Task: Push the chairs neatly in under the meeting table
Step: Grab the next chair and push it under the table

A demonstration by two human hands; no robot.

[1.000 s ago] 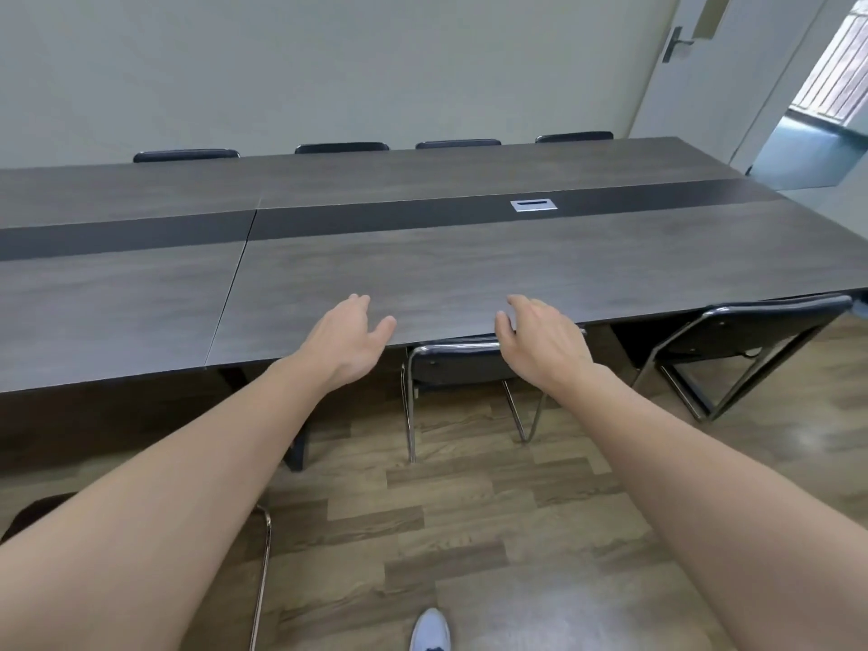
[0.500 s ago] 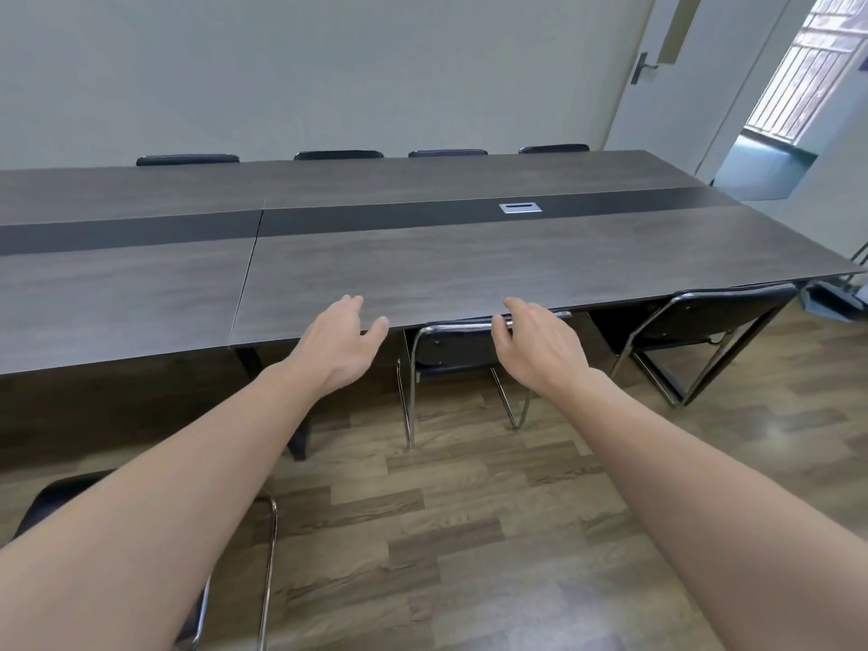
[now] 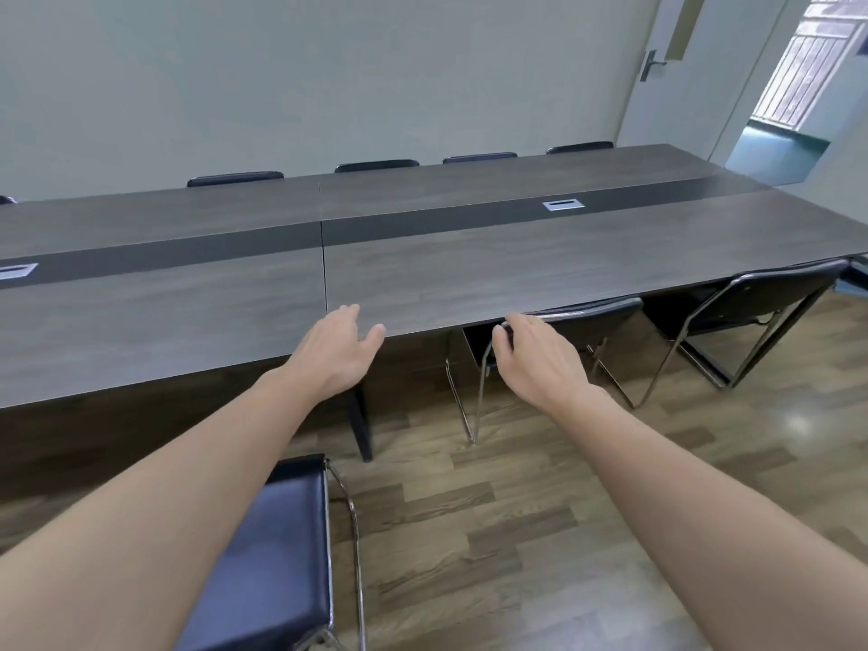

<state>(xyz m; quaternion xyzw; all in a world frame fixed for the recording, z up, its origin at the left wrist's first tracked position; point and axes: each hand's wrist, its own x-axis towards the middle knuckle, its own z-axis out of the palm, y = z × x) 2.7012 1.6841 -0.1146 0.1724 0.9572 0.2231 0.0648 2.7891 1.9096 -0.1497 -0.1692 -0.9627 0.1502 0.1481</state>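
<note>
While both bare arms reach forward from the bottom of the view, the scene reads as follows, largest thing first.

Meeting table [image 3: 469, 270]: long, dark wood grain, with a darker strip down its middle; it crosses the whole view from left to right.

Floor [image 3: 469, 533]: wood-look planks on the near side of the table.

Door [image 3: 676, 68]: pale, standing open at the far right corner.

Far chairs [image 3: 235, 178]: only black backrest tops show in a row past the table's far edge.

Near chair [image 3: 282, 547]: black padded seat with a chrome frame, at lower left, well out from the table and partly hidden by the left forearm.

Right chair [image 3: 770, 293]: black and chrome, tilted, its back just at the table's near edge.

Middle chair [image 3: 587, 310]: pushed in, its back against the table's near edge and its seat under the top.

Left hand [image 3: 336, 352]: fingers spread loose, holding nothing, over the table's near edge.

Right hand [image 3: 535, 354]: fingers loose and uncurled, just at the middle chair's back; whether it touches cannot be told.
</note>
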